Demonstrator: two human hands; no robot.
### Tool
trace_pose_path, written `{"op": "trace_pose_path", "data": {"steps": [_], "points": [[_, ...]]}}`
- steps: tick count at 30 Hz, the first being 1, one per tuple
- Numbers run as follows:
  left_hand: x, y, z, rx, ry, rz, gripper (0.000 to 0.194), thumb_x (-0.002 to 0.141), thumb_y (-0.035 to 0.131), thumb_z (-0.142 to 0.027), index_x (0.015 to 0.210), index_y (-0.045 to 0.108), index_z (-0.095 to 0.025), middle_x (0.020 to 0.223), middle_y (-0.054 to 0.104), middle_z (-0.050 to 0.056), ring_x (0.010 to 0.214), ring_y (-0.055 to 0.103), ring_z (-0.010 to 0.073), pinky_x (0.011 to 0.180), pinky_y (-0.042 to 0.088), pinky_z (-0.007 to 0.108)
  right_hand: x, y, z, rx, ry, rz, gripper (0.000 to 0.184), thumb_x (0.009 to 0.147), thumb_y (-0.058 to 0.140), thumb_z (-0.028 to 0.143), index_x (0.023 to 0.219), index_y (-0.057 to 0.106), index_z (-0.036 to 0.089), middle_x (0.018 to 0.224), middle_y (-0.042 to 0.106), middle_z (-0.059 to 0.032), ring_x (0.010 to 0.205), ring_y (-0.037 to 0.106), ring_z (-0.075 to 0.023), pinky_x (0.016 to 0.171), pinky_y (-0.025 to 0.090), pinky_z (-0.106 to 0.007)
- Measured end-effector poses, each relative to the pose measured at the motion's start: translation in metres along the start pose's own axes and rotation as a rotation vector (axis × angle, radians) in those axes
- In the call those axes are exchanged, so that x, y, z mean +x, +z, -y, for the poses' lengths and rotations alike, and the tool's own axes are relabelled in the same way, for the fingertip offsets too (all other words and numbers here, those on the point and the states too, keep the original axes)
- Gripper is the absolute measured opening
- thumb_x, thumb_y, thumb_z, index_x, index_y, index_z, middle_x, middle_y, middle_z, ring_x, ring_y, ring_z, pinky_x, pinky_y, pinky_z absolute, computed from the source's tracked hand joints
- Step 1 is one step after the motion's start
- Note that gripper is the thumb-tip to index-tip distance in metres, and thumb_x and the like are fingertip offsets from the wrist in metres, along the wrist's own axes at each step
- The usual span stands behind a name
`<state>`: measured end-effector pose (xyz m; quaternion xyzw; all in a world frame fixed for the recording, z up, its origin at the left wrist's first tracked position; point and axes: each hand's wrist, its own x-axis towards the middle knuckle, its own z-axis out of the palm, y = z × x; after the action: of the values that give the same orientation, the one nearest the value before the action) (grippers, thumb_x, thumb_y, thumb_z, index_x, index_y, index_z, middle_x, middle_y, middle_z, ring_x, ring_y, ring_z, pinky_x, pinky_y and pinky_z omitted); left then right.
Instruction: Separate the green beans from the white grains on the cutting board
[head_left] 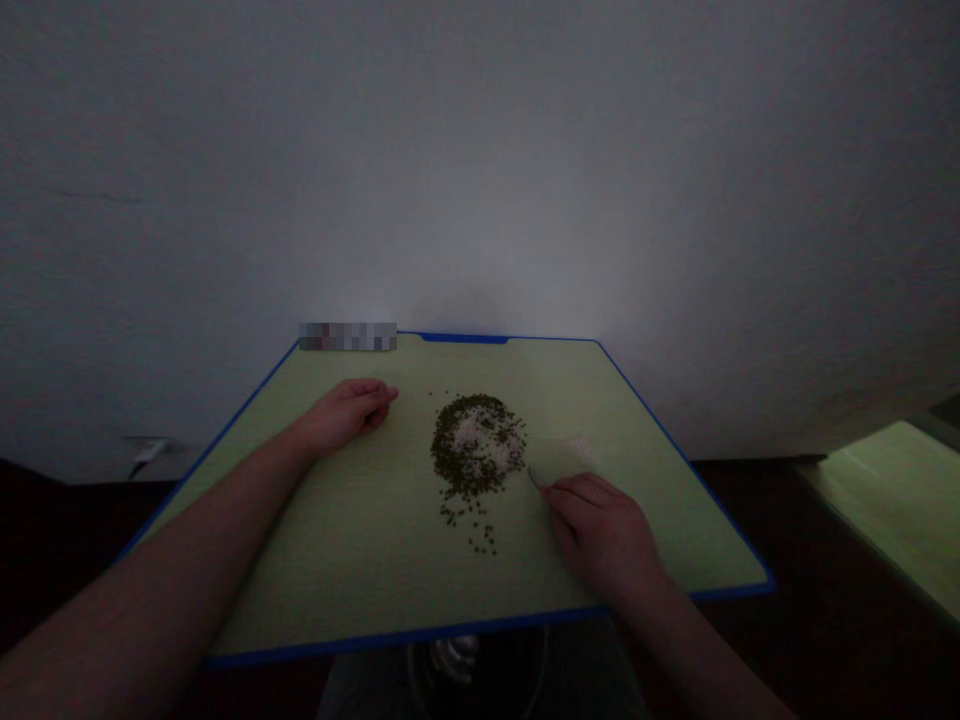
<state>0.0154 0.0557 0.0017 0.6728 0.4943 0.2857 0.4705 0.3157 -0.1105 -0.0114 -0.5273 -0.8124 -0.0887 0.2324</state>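
Observation:
A heap of small green beans (456, 470), mixed with pale grains (491, 455) over its top and right side, lies mid-table. Several loose beans trail from it toward the front edge. My right hand (600, 525) is closed at the heap's right, pinching a thin, small metal utensil with a curved tip (533, 478). The tip points at the heap and stands just apart from it; the rest is hidden by my fingers. Left of the heap, my left hand (351, 412) rests on the table with its fingers curled in, and nothing shows in it.
The pale yellow-green table (337, 560) has a blue rim and stands against a grey wall (480, 180). A faint scatter of pale grains (577, 445) lies beyond my right hand. A blurred-out strip (348, 337) is at the far left corner. Below the front edge is a shiny round container (457, 660).

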Motion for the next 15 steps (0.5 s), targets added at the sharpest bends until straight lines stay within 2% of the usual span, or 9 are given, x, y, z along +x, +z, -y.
{"op": "trace_pose_path", "data": {"steps": [5, 9, 12, 15], "points": [[0.000, 0.000, 0.001, 0.025, 0.019, -0.002, 0.038, 0.076, 0.047, -0.045, 0.050, 0.043, -0.018, 0.044, 0.040, -0.003, 0.041, 0.034, 0.0087, 0.044, 0.028, 0.024, 0.001, -0.003, -0.009, -0.090, 0.118, -0.016, 0.019, 0.079, 0.050, 0.014, 0.086, 0.068, 0.019, 0.082, 0.067, -0.0055, 0.076, 0.058, -0.0184, 0.069, 0.048, -0.031], [0.001, 0.000, 0.002, 0.028, 0.021, -0.010, 0.037, 0.076, 0.047, -0.045, 0.052, 0.044, -0.018, 0.045, 0.041, -0.004, 0.041, 0.034, 0.0089, 0.043, 0.028, 0.025, 0.002, -0.005, -0.002, -0.055, 0.064, -0.031, 0.021, 0.079, 0.050, 0.012, 0.090, 0.067, 0.018, 0.083, 0.067, -0.0057, 0.077, 0.058, -0.0180, 0.069, 0.048, -0.030], [0.001, -0.001, 0.003, -0.001, 0.026, -0.003, 0.037, 0.076, 0.048, -0.046, 0.052, 0.043, -0.018, 0.045, 0.041, -0.004, 0.041, 0.034, 0.0086, 0.044, 0.028, 0.024, 0.005, -0.003, 0.005, -0.042, 0.009, 0.023, 0.022, 0.077, 0.051, 0.011, 0.090, 0.067, 0.018, 0.083, 0.067, -0.0050, 0.076, 0.057, -0.0178, 0.069, 0.048, -0.030], [0.001, -0.001, 0.003, 0.001, 0.023, 0.006, 0.037, 0.076, 0.048, -0.046, 0.052, 0.043, -0.018, 0.045, 0.041, -0.004, 0.041, 0.034, 0.0087, 0.044, 0.028, 0.024, 0.009, -0.001, 0.005, -0.074, 0.059, 0.082, 0.020, 0.077, 0.052, 0.011, 0.088, 0.066, 0.019, 0.082, 0.067, -0.0043, 0.077, 0.058, -0.0184, 0.068, 0.048, -0.030]]}}
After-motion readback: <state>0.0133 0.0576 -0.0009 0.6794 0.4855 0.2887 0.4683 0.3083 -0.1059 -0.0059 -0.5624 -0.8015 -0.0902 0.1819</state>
